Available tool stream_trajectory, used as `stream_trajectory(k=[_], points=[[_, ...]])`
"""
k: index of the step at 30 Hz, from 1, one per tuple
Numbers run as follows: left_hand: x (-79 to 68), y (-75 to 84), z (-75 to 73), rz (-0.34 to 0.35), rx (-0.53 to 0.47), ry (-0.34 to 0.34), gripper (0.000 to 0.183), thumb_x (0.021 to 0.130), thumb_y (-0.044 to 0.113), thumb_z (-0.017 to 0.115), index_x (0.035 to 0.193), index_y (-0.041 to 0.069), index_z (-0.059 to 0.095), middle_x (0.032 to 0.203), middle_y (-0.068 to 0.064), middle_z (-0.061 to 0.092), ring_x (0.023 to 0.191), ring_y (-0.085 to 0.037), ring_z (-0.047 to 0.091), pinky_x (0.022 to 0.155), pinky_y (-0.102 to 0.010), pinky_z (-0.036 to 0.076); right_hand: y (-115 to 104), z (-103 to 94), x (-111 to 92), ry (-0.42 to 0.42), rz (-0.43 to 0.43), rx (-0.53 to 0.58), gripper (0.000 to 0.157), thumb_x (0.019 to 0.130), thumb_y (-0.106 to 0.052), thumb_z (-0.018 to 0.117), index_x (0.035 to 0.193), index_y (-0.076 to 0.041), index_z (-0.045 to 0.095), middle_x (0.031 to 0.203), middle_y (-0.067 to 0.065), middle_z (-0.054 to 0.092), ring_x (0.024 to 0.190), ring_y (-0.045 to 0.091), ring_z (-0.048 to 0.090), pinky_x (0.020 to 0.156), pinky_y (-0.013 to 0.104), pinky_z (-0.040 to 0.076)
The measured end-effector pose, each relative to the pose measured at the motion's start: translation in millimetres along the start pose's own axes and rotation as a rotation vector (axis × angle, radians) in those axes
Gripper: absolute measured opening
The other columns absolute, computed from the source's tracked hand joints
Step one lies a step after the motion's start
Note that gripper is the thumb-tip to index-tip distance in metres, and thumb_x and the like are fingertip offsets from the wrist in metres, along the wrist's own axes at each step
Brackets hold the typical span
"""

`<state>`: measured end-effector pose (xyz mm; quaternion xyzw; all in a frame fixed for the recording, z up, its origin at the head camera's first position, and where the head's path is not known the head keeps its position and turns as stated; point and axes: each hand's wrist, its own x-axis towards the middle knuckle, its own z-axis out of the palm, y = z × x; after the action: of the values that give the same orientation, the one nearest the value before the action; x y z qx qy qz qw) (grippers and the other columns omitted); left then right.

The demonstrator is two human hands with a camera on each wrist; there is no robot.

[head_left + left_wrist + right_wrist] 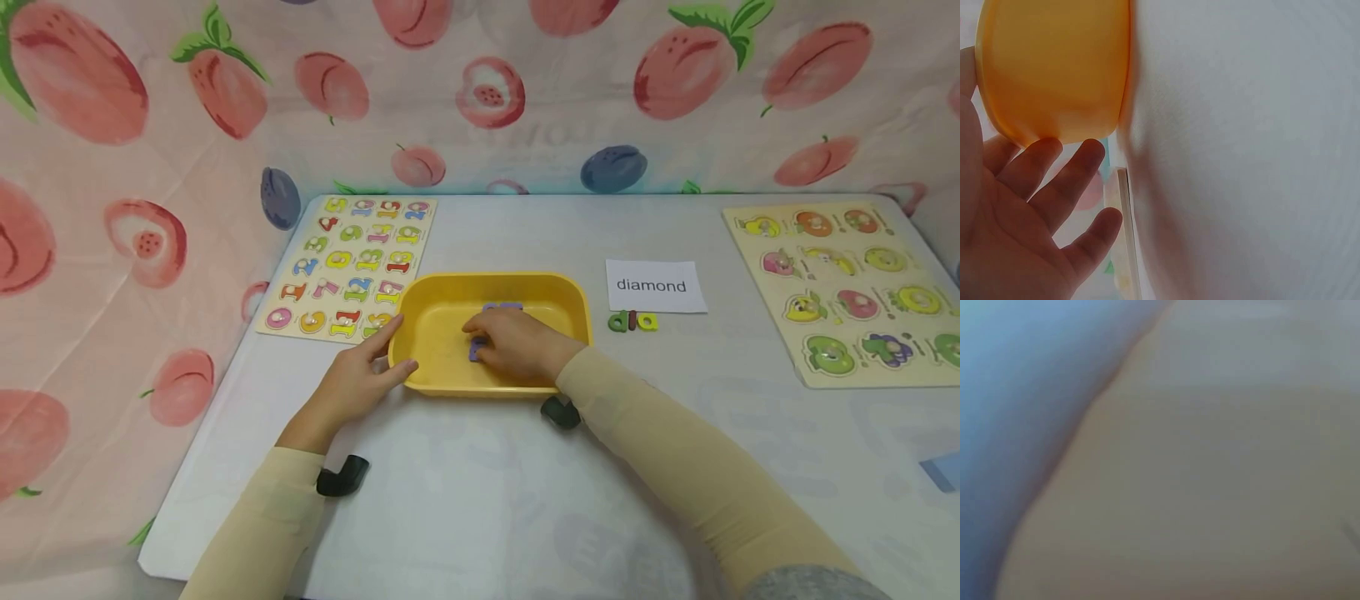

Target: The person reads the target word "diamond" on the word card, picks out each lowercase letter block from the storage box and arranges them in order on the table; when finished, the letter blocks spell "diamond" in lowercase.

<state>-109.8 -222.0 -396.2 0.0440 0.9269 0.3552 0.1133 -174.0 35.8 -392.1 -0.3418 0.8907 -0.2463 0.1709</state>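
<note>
A yellow plastic tray (450, 387) stands on the table in front of me. My left hand (358, 379) holds its left end, thumb over the near rim and fingers along the outside. In the left wrist view, the fingers (1066, 184) spread against the wall of the yellow tray (1054, 75). My right hand (513, 342) reaches down into the tray, thumb and fingers pinching a small purple letter (475, 350). Behind that hand another purple piece (502, 307) lies in the tray, partly hidden. The right wrist view is a blur without a readable hand.
Right of the tray, a card (656, 286) reads "diamond", with letters "d", "i", "a" (632, 322) below it. A number puzzle board (300, 333) lies partly behind the tray at left. A fruit puzzle board (795, 333) lies at right. Light blue object (941, 471) at the right edge.
</note>
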Motion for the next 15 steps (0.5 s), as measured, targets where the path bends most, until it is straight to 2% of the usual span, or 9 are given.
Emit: stream_trajectory(k=[5, 15], points=[[0.3, -0.7, 0.7, -0.006, 0.002, 0.001, 0.078, 0.094, 0.042, 0.068, 0.16, 0.025, 0.029, 0.154, -0.012, 0.043, 0.135, -0.036, 0.046, 0.112, -0.059, 0.031, -0.7, 0.9, -1.1, -0.027, 0.016, -0.038, 0.037, 0.099, -0.015, 0.06, 0.134, -0.004, 0.063, 0.133, 0.007, 0.062, 0.126, 0.022, 0.054, 0.111, 0.036, 0.038], [0.4, -1.2, 1.2, -0.001, 0.004, 0.006, 0.078, 0.094, 0.043, 0.067, 0.16, 0.025, 0.03, 0.156, -0.009, 0.041, 0.135, -0.035, 0.046, 0.112, -0.058, 0.032, -0.7, 2.9, -1.1, -0.024, -0.002, -0.052, 0.033, 0.1, -0.013, 0.06, 0.13, -0.003, 0.065, 0.128, 0.007, 0.065, 0.116, 0.02, 0.06, 0.106, 0.035, 0.044]])
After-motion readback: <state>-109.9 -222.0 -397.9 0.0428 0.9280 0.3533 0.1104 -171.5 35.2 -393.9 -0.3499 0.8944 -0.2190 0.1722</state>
